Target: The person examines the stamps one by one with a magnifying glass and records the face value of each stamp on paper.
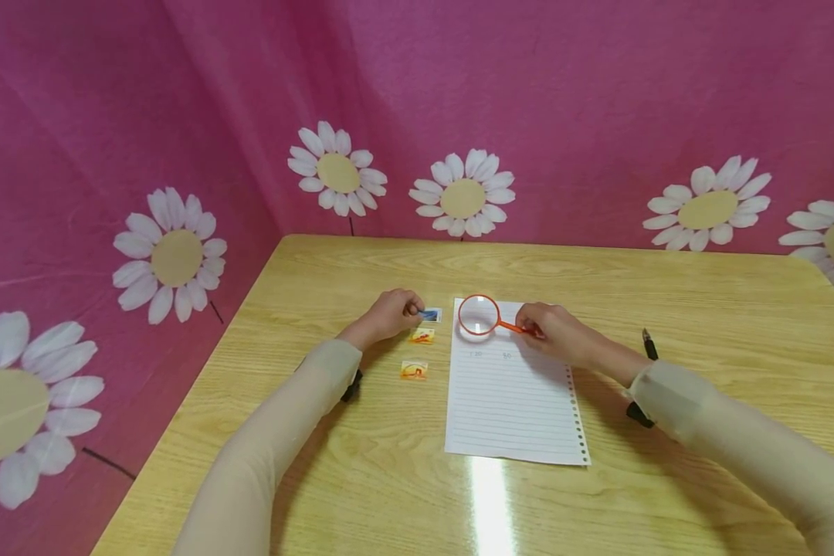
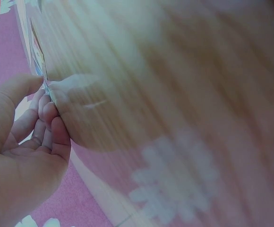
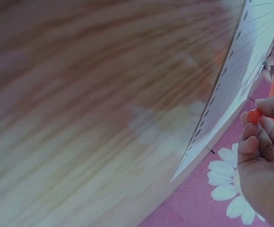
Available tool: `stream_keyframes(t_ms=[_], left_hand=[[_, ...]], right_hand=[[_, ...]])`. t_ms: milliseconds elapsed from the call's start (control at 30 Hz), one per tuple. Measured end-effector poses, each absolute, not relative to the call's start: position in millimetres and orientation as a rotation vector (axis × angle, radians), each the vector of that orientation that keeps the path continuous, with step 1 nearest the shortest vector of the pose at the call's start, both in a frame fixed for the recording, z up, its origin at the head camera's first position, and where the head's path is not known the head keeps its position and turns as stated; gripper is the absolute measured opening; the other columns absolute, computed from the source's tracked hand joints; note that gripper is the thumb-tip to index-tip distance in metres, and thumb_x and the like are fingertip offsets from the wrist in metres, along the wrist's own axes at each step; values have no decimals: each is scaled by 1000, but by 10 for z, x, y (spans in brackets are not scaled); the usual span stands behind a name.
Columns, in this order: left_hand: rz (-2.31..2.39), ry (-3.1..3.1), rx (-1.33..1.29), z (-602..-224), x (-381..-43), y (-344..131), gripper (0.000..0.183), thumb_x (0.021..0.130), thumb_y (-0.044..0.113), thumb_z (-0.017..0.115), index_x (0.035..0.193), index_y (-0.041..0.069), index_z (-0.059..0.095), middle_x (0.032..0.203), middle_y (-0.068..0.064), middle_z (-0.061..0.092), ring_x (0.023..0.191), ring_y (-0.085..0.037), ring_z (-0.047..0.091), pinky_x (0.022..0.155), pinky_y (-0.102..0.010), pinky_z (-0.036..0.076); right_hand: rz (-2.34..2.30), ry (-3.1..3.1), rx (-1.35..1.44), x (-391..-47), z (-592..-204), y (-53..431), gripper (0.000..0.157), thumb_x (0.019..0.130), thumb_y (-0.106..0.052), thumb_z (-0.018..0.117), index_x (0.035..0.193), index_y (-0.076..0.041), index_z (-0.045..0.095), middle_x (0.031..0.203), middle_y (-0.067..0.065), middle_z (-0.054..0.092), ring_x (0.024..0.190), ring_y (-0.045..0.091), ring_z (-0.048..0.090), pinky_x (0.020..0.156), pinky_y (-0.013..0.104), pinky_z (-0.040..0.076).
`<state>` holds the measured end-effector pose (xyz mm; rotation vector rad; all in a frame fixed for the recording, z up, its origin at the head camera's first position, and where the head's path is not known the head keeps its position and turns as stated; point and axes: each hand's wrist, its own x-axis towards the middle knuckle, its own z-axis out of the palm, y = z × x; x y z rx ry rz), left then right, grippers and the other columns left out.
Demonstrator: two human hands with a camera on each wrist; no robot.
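My left hand (image 1: 392, 313) pinches the near edge of a small blue postage stamp (image 1: 431, 314) between thumb and fingers, low over the table left of the paper. Two yellow-and-red stamps lie in a column below it, an upper one (image 1: 422, 336) and a lower one (image 1: 414, 371). By its handle, my right hand (image 1: 556, 330) grips an orange-rimmed magnifying glass (image 1: 479, 315). Its lens is over the top left of a lined sheet of paper (image 1: 514, 417). In the right wrist view, the orange handle end (image 3: 254, 116) shows between thumb and fingers.
Faint handwritten figures (image 1: 507, 356) mark the sheet, whose right edge has punched holes. A black pen (image 1: 649, 344) lies on the wooden table (image 1: 361, 479), partly behind the right forearm. A pink curtain (image 1: 570, 93) with daisies hangs behind and left of the table.
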<state>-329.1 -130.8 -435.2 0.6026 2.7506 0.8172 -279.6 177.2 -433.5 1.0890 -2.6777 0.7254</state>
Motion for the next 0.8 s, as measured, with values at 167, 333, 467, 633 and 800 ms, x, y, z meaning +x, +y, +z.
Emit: stream_keyframes(t_ms=[167, 333, 467, 633, 800], left_hand=[[820, 2748, 607, -4356, -3293, -1309, 16, 95, 12, 62, 107, 1, 63, 100, -10, 61, 91, -18, 50, 88, -31, 44], [818, 2747, 606, -4357, -3293, -1309, 16, 95, 12, 62, 107, 1, 63, 100, -11, 61, 91, -18, 50, 89, -32, 44], [821, 2749, 608, -4348, -3286, -1306, 16, 95, 12, 62, 106, 1, 63, 100, -11, 61, 91, -18, 50, 89, -32, 44], [838, 2741, 597, -4333, -3264, -1304, 15, 95, 12, 62, 106, 1, 63, 100, -11, 60, 91, -18, 50, 88, -31, 43], [854, 2731, 583, -4337, -3273, -1304, 15, 95, 11, 62, 106, 2, 63, 100, -10, 60, 90, -18, 49, 86, -29, 43]], right_hand=[[717, -2672, 1101, -2777, -4333, 1826, 14, 80, 10, 69, 86, -1, 61, 73, 4, 58, 66, 9, 47, 59, 22, 41], [715, -2656, 1106, -2748, -4320, 1877, 15, 79, 11, 69, 85, -1, 61, 72, 4, 58, 66, 9, 47, 58, 23, 41], [712, -2664, 1091, -2733, -4310, 1933, 16, 79, 11, 69, 85, -1, 61, 72, 3, 57, 65, 9, 47, 57, 22, 40], [700, -2723, 1051, -2709, -4290, 2018, 15, 80, 9, 69, 86, -2, 61, 73, 3, 59, 66, 9, 47, 58, 23, 41], [685, -2759, 1028, -2686, -4276, 2104, 15, 81, 8, 69, 87, -3, 62, 75, 3, 60, 67, 9, 47, 60, 23, 42]])
